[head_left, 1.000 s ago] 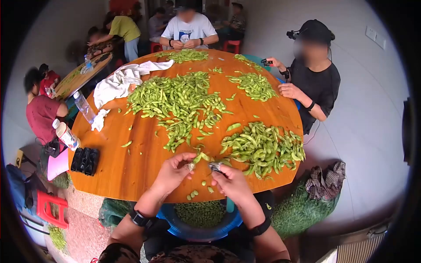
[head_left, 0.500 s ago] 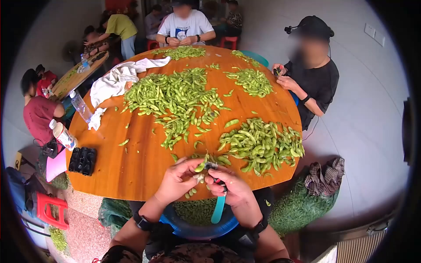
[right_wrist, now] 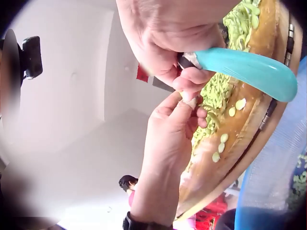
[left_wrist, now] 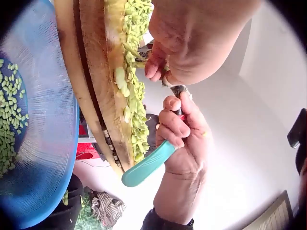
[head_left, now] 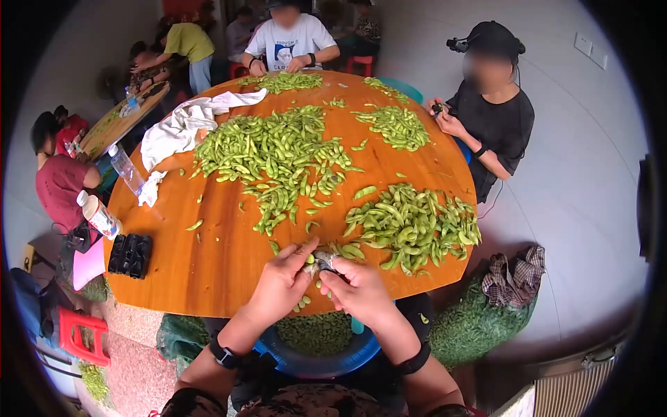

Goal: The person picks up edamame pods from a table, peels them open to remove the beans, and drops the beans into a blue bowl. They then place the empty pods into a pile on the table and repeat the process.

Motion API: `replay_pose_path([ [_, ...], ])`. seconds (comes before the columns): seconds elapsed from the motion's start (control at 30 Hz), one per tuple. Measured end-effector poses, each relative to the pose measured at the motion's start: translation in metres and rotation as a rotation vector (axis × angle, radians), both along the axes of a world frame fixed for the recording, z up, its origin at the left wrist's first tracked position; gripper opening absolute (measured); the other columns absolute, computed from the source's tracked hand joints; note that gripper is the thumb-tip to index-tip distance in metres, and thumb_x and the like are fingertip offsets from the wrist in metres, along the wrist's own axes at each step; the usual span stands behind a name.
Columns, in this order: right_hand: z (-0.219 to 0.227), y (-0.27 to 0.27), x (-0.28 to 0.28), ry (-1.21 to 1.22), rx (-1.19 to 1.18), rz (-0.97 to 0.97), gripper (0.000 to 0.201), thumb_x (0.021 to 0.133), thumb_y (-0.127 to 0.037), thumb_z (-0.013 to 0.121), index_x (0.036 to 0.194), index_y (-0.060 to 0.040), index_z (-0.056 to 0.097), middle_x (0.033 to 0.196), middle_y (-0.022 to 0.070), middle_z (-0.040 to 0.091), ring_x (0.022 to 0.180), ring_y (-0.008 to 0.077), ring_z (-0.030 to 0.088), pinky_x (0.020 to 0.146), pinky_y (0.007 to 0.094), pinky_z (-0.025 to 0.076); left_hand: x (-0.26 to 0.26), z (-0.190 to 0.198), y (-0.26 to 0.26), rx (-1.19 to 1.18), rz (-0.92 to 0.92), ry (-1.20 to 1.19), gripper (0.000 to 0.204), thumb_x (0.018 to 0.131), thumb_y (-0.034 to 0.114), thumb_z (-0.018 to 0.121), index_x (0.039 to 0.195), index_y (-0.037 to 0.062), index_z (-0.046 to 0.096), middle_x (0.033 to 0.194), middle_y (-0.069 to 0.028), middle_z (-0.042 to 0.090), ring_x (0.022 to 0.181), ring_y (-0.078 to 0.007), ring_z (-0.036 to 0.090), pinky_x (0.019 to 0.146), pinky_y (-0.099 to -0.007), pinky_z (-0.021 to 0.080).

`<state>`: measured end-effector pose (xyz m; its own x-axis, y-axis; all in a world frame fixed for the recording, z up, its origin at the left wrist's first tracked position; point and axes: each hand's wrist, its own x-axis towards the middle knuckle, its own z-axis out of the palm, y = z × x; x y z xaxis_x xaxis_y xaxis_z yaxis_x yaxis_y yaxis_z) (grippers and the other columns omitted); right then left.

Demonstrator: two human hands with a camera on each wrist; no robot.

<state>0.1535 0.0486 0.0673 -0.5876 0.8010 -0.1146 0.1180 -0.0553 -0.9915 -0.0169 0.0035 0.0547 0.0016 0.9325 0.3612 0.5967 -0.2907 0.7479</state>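
Over the table's near edge, my left hand (head_left: 279,285) pinches a green edamame pod (head_left: 310,259) between thumb and fingers. My right hand (head_left: 363,290) meets it from the other side, gripping a tool with a turquoise handle (right_wrist: 249,72). That handle (left_wrist: 149,165) sticks out below the curled fingers in the left wrist view; the fingers hide most of its working end. Pale wrapping covers the left thumb tip. Several shelled beans (right_wrist: 220,146) lie on the wood by the edge. A heap of pods (head_left: 413,229) sits just beyond my right hand.
A blue basin (head_left: 313,365) with shelled beans stands below the table edge (head_left: 174,306). A larger pod heap (head_left: 271,153) covers the middle. Bottles (head_left: 101,215), a black tray (head_left: 130,255) and a white cloth (head_left: 180,132) lie left. A person (head_left: 493,118) sits at the right.
My hands were apart a second ago and have come together at the pod. The turquoise handle, plainly seen half a second ago, is now mostly hidden under my right hand in the head view.
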Motion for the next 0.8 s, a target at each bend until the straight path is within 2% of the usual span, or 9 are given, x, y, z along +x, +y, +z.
replay_pose_path([
  [0.17, -0.012, -0.003, -0.002, 0.011, 0.027, -0.018, 0.012, 0.093, -0.011, 0.057, 0.097, -0.0001, 0.059, 0.068, 0.0027, 0.061, 0.049, 0.0076, 0.054, 0.046, 0.0250, 0.045, 0.003, -0.006, 0.000, 0.023, 0.044, 0.178, 0.050, 0.082, 0.001, 0.058, 0.131, -0.0007, 0.049, 0.107, -0.0233, 0.061, 0.093, -0.0397, 0.061, 0.080, -0.0428, 0.052],
  [0.33, -0.033, -0.001, -0.003, 0.024, 0.302, -0.066, 0.010, 0.091, -0.007, 0.057, 0.098, -0.0004, 0.059, 0.073, 0.0030, 0.062, 0.056, 0.0086, 0.054, 0.052, 0.0255, 0.045, 0.004, -0.010, -0.001, 0.005, 0.018, 0.183, 0.050, 0.082, 0.000, 0.057, 0.131, -0.0017, 0.048, 0.109, -0.0252, 0.061, 0.095, -0.0413, 0.061, 0.081, -0.0440, 0.052],
  [0.4, -0.035, -0.003, -0.007, 0.084, 0.267, -0.097, 0.010, 0.091, -0.007, 0.057, 0.099, -0.0013, 0.060, 0.074, 0.0021, 0.062, 0.058, 0.0080, 0.053, 0.053, 0.0250, 0.044, 0.004, -0.015, -0.001, -0.012, 0.014, 0.153, 0.049, 0.082, 0.000, 0.057, 0.130, -0.0022, 0.048, 0.110, -0.0258, 0.061, 0.097, -0.0421, 0.060, 0.081, -0.0443, 0.052],
  [0.5, -0.045, 0.000, -0.007, 0.150, 0.144, -0.112, 0.010, 0.091, -0.007, 0.057, 0.099, -0.0036, 0.061, 0.075, 0.0000, 0.059, 0.058, 0.0062, 0.050, 0.052, 0.0228, 0.041, 0.002, -0.024, 0.002, 0.067, -0.012, 0.158, 0.050, 0.082, -0.001, 0.056, 0.131, -0.0005, 0.048, 0.107, -0.0249, 0.062, 0.088, -0.0382, 0.064, 0.077, -0.0421, 0.053],
  [0.57, -0.044, 0.001, -0.004, 0.155, 0.050, -0.104, 0.010, 0.092, -0.007, 0.057, 0.100, -0.0051, 0.062, 0.074, -0.0014, 0.057, 0.058, 0.0051, 0.048, 0.050, 0.0212, 0.039, -0.003, -0.026, 0.003, -0.152, -0.104, -0.081, 0.050, 0.083, -0.002, 0.054, 0.133, 0.0018, 0.048, 0.100, -0.0203, 0.063, 0.073, -0.0275, 0.066, 0.069, -0.0363, 0.055],
  [0.6, -0.037, 0.004, -0.002, 0.193, -0.148, -0.066, 0.010, 0.092, -0.008, 0.057, 0.101, -0.0068, 0.062, 0.072, -0.0025, 0.055, 0.056, 0.0041, 0.046, 0.048, 0.0197, 0.036, -0.005, -0.026, 0.003, -0.153, -0.105, -0.082, 0.050, 0.083, -0.002, 0.054, 0.133, 0.0018, 0.048, 0.100, -0.0203, 0.063, 0.073, -0.0275, 0.066, 0.069, -0.0363, 0.055],
  [0.63, -0.033, 0.005, 0.000, 0.231, -0.348, -0.027, 0.011, 0.092, -0.008, 0.057, 0.102, -0.0086, 0.063, 0.070, -0.0037, 0.053, 0.053, 0.0030, 0.043, 0.045, 0.0183, 0.033, -0.007, -0.025, 0.004, -0.174, -0.146, -0.121, 0.049, 0.085, -0.002, 0.053, 0.133, 0.0025, 0.048, 0.095, -0.0165, 0.062, 0.068, -0.0209, 0.063, 0.065, -0.0327, 0.054],
  [0.67, -0.034, 0.007, 0.000, 0.230, -0.349, -0.027, 0.011, 0.092, -0.008, 0.057, 0.102, -0.0086, 0.063, 0.070, -0.0037, 0.053, 0.053, 0.0030, 0.043, 0.045, 0.0183, 0.033, -0.010, -0.025, 0.004, -0.195, -0.187, -0.160, 0.048, 0.087, -0.001, 0.051, 0.134, 0.0033, 0.047, 0.091, -0.0127, 0.061, 0.062, -0.0144, 0.060, 0.061, -0.0292, 0.053],
  [0.8, -0.042, 0.018, 0.002, 0.267, -0.480, 0.038, 0.010, 0.092, -0.010, 0.059, 0.102, -0.0105, 0.063, 0.068, -0.0038, 0.052, 0.049, 0.0018, 0.040, 0.041, 0.0177, 0.030, -0.015, -0.025, 0.004, -0.291, -0.216, -0.234, 0.043, 0.091, 0.000, 0.048, 0.134, 0.0037, 0.049, 0.082, -0.0053, 0.057, 0.062, -0.0093, 0.056, 0.058, -0.0258, 0.050],
])
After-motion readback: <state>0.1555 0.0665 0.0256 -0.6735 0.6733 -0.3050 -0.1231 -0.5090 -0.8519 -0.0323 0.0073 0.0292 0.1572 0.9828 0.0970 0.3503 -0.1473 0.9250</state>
